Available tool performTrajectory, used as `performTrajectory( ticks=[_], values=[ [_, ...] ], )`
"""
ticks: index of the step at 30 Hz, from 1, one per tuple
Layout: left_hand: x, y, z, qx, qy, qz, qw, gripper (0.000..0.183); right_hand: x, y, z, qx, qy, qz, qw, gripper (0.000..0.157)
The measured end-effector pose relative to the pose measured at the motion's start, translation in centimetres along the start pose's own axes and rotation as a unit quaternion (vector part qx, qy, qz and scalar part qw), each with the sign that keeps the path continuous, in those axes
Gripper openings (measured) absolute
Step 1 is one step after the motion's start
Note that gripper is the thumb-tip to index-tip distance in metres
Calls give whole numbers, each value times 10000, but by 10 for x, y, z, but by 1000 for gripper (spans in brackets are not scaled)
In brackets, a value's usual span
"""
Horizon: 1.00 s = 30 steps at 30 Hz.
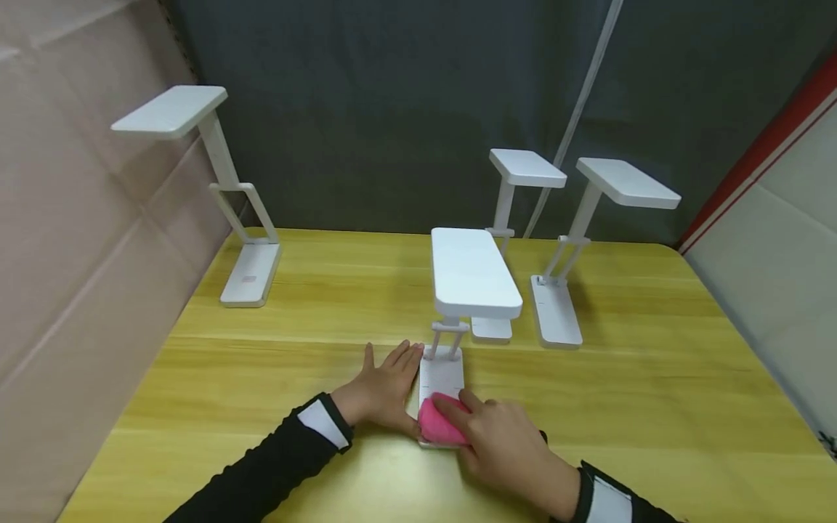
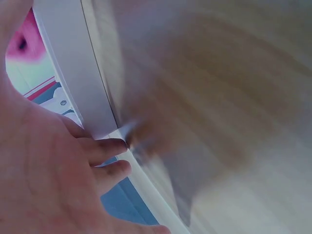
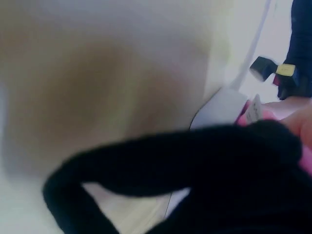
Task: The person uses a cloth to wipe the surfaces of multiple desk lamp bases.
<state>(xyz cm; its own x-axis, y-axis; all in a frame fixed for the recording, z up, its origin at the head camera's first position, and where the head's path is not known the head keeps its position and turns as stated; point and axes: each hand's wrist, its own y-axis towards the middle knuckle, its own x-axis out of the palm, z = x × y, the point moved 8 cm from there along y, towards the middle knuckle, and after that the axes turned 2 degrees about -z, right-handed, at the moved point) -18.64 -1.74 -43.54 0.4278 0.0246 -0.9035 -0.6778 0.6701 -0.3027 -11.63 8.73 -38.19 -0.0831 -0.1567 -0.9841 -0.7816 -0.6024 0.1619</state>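
A white folding desk lamp [image 1: 476, 270] stands in front of me, its flat panel raised over its base [image 1: 441, 374]. My left hand [image 1: 384, 392] rests along the base's left side, fingers spread and thumb near the front end. In the left wrist view, the fingertips are right at the side edge of the base [image 2: 73, 63]. With my right hand [image 1: 508, 444] I hold a soft pink cloth [image 1: 437, 423] against the front part of the base. A small white tag [image 3: 254, 111] on the cloth shows in the right wrist view, where the black wrist strap hides much of the hand.
Another white lamp [image 1: 250, 272] stands at the back left of the wooden table [image 1: 327, 290]. Two more, a lamp [image 1: 526, 168] partly hidden by the nearest one and a lamp [image 1: 557, 312] to its right, stand at the back right. A dark curtain [image 1: 366, 116] hangs behind.
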Motion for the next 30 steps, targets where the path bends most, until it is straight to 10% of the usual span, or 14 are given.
performTrajectory(
  ticks=[10,30],
  values=[
    [-4,-3,-2,-85,28,23,10000,126,-4,-29,-3,197,1176,-640,9908,60],
    [-25,20,-17,-439,894,-376,9943,126,-29,-75,44,1273,1042,10,9864,70]
  ],
)
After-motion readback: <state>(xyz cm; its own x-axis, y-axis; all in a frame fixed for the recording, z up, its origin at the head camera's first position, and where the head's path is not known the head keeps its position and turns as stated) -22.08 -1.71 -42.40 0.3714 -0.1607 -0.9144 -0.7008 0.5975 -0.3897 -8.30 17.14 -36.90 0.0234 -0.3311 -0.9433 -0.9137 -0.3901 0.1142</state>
